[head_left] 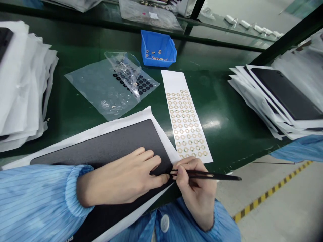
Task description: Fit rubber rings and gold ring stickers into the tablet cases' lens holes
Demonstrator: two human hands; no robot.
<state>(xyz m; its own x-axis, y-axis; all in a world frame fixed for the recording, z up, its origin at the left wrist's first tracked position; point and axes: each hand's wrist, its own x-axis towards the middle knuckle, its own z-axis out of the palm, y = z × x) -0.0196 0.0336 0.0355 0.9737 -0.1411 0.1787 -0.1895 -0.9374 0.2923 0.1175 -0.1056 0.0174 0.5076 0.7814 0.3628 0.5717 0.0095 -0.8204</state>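
A dark flat panel (121,137) with rounded corners lies on white wrapping sheet (161,134) in front of me. My left hand (126,178) rests on it, fingers bent and a little apart, thumb stretched to the panel's right edge. Black tweezers (217,176) are gripped in my right hand (195,188), their tips at that edge beside my left thumb. Whatever lies between the tips is too small to make out. Just beyond my right hand is a white sheet of ring-shaped stickers (185,124).
Behind the panel lies a clear plastic bag (88,80) with black rings (143,84). A blue bin (158,50) holds small ring pieces. Wrapped panels are stacked at left (22,87) and right (285,94). A green shelf edge (101,25) runs along the back.
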